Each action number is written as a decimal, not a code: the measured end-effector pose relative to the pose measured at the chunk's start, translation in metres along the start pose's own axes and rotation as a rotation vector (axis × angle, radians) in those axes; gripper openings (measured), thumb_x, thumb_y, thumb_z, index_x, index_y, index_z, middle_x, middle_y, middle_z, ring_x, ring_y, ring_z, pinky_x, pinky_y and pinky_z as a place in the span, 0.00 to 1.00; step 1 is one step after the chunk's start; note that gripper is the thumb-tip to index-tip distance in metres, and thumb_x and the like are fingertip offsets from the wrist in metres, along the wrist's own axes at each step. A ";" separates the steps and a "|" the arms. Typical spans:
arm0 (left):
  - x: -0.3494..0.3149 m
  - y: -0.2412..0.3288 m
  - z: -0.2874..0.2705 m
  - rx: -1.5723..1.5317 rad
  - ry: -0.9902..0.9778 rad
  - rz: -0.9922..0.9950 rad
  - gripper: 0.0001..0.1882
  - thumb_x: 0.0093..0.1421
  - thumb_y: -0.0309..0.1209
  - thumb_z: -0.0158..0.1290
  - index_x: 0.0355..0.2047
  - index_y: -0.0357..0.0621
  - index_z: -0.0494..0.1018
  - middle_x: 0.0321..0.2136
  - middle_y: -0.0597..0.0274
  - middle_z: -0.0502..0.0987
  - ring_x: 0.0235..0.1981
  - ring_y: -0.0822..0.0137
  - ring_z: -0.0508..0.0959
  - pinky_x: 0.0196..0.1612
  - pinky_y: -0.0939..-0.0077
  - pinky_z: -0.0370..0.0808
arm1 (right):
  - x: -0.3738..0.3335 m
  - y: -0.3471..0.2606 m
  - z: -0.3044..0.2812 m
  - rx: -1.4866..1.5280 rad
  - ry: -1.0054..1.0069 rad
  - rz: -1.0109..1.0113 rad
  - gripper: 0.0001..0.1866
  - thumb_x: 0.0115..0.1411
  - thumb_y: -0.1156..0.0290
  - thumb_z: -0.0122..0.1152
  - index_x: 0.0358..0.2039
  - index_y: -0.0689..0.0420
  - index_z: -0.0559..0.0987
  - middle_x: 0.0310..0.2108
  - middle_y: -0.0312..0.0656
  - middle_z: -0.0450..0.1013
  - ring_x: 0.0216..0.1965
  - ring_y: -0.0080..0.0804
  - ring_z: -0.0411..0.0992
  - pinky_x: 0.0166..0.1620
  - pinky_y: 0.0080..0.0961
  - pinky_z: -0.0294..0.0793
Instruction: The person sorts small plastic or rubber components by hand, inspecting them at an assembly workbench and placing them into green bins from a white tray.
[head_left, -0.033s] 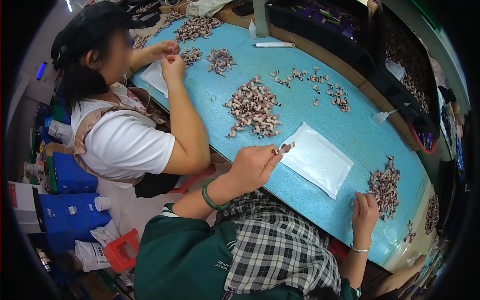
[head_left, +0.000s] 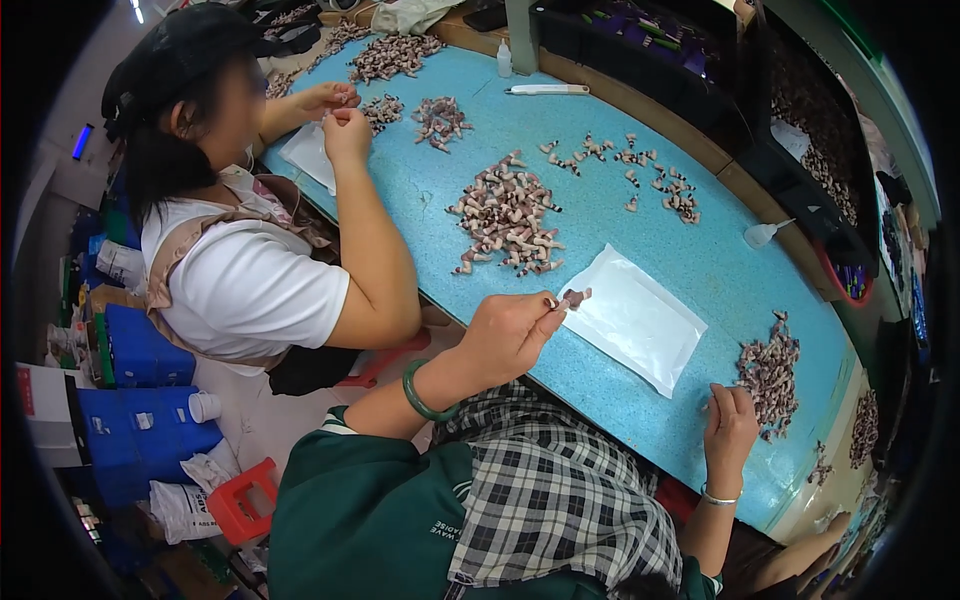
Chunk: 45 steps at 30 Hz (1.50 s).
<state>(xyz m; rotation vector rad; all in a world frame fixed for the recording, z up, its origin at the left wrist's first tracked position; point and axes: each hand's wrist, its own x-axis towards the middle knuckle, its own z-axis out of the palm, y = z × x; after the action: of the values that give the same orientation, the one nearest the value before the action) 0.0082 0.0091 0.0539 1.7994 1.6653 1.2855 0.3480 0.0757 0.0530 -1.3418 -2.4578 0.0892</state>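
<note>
Your left hand (head_left: 508,335) has thumb and forefinger pinched on a small piece (head_left: 574,299), pale with a purplish-brown part; the piece sticks out past your fingertips at the left edge of the white packet (head_left: 640,322); can't tell whether it touches the packet or sits above it; your right hand (head_left: 730,425) is at the near left edge of the right-hand pile (head_left: 768,375), fingers curled; can't tell whether it has anything in it; you've got a green bangle (head_left: 420,393) on the left wrist, a silver bracelet (head_left: 720,499) on the right; packet lies flat on the blue tabletop (head_left: 400,205), between your two hands; the large pile (head_left: 508,215) of similar pieces is left of the packet and farther off; loose pieces (head_left: 684,202) are scattered beyond the packet, with a dropper bottle (head_left: 762,235) to their right; white pen-shaped tool (head_left: 548,90) and white bottle (head_left: 504,58) stand toward the far edge, tool lying, bottle upright; co-worker (head_left: 240,270) sits on your left, both hands raised together over the table; red stool (head_left: 240,502) is on the floor, near left, beside blue bins (head_left: 150,440).
</note>
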 end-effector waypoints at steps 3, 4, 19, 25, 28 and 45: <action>-0.001 0.017 -0.004 -0.621 -0.224 -0.499 0.15 0.65 0.30 0.45 0.22 0.36 0.70 0.13 0.64 0.68 0.13 0.73 0.69 0.17 0.79 0.63 | 0.000 -0.002 -0.003 -0.056 -0.028 0.018 0.12 0.48 0.79 0.61 0.35 0.58 0.78 0.28 0.43 0.70 0.31 0.39 0.70 0.32 0.31 0.71; -0.003 0.017 -0.003 -0.626 -0.230 -0.498 0.15 0.65 0.30 0.45 0.22 0.36 0.70 0.13 0.64 0.68 0.13 0.73 0.69 0.17 0.79 0.63 | 0.000 -0.004 -0.003 -0.049 -0.003 0.037 0.12 0.47 0.79 0.62 0.35 0.58 0.78 0.29 0.43 0.70 0.32 0.39 0.71 0.33 0.31 0.71; -0.023 0.054 0.020 -0.447 -0.645 -0.174 0.14 0.63 0.32 0.45 0.23 0.36 0.69 0.14 0.53 0.68 0.16 0.56 0.70 0.21 0.68 0.65 | 0.013 -0.086 0.006 1.166 -0.492 0.033 0.08 0.56 0.71 0.59 0.35 0.61 0.78 0.30 0.40 0.76 0.31 0.30 0.71 0.34 0.24 0.70; -0.031 0.053 0.025 -0.447 -0.760 -0.151 0.16 0.63 0.33 0.44 0.21 0.36 0.68 0.14 0.53 0.66 0.16 0.54 0.68 0.22 0.65 0.64 | 0.002 -0.089 -0.001 1.113 -0.584 0.076 0.07 0.58 0.70 0.57 0.31 0.61 0.78 0.23 0.41 0.74 0.25 0.34 0.72 0.29 0.26 0.70; -0.033 0.053 0.028 -0.490 -0.804 -0.132 0.17 0.63 0.33 0.44 0.20 0.37 0.66 0.13 0.52 0.65 0.16 0.52 0.67 0.23 0.63 0.64 | -0.004 -0.089 -0.001 1.013 -0.504 -0.056 0.06 0.57 0.71 0.57 0.30 0.61 0.77 0.22 0.42 0.73 0.24 0.37 0.73 0.28 0.27 0.71; -0.042 0.055 0.036 -0.250 -1.100 -0.026 0.21 0.64 0.36 0.43 0.17 0.35 0.66 0.14 0.44 0.68 0.20 0.43 0.70 0.27 0.53 0.66 | -0.034 -0.091 0.004 0.919 -0.453 -0.223 0.04 0.52 0.75 0.60 0.24 0.61 0.75 0.18 0.45 0.68 0.20 0.42 0.69 0.24 0.31 0.69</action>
<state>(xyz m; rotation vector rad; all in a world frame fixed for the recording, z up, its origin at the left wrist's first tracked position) 0.0742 -0.0318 0.0632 1.7744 0.8451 0.2848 0.2907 -0.0024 0.0598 -0.6696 -2.3343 1.3947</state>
